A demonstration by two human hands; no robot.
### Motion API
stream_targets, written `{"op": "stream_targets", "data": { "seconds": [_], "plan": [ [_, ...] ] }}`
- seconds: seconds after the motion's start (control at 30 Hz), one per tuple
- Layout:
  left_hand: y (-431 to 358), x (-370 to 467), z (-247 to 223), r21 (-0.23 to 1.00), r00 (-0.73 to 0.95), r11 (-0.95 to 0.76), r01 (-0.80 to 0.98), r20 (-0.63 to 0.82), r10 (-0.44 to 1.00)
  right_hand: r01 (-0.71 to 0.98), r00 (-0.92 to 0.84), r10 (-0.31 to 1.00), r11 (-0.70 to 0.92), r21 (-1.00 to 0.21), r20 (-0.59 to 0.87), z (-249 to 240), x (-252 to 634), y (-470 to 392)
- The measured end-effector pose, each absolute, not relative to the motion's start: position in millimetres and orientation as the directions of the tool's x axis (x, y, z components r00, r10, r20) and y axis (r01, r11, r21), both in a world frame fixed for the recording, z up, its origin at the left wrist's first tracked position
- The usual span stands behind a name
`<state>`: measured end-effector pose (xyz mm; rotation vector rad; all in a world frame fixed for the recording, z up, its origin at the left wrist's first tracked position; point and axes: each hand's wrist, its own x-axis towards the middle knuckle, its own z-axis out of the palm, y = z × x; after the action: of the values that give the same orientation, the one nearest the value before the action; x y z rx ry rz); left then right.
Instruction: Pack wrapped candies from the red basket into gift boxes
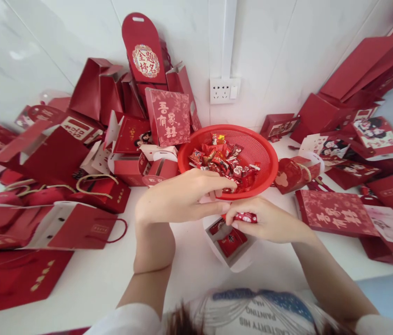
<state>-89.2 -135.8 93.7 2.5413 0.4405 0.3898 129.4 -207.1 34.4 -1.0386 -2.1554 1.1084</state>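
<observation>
My left hand (189, 195) reaches over the near rim of a red plastic basket (269, 160), its thumb and fingers apart. Wrapped candies (220, 160) in mostly red wrappers lie heaped in that basket, right by my left fingertips. Closed around a red candy with white dots (245, 217), my right hand (266, 218) hovers above a small open box (238, 264). Inside the box are red wrapped pieces (229, 242) with dark printed characters. My right fingers cover part of the box's far side.
Red gift boxes and bags crowd the left, including a standing box with gold characters (170, 116) and a long bag (77, 228) with a cord handle. More boxes (337, 211) are piled on the right. A power socket (224, 90) is on the tiled wall behind the basket.
</observation>
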Motion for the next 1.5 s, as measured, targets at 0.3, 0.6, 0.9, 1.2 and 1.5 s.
{"op": "stream_targets", "data": {
  "seconds": [0.3,0.6,0.9,1.2,1.5],
  "plan": [
    [-140,-92,99,0.545,0.908,-0.810,0.215,0.193,0.371,0.347,-0.449,0.868,0.387,-0.854,0.211,27,134,-213],
    [-141,-95,97,0.463,0.918,-0.856,0.230,0.189,0.350,0.453,-0.419,0.901,0.318,-0.833,0.116,20,126,-223],
    [-142,-95,97,0.432,0.921,-0.871,0.236,0.185,0.341,0.597,-0.650,0.760,0.511,-0.618,-0.001,20,125,-217],
    [-142,-96,96,0.434,0.916,-0.865,0.250,0.182,0.357,0.625,-0.691,0.721,0.565,-0.539,-0.045,21,125,-215],
    [-145,-99,99,0.433,0.912,-0.860,0.270,0.171,0.372,0.658,-0.743,0.532,0.691,-0.299,-0.405,28,107,-209]
  ]
}}
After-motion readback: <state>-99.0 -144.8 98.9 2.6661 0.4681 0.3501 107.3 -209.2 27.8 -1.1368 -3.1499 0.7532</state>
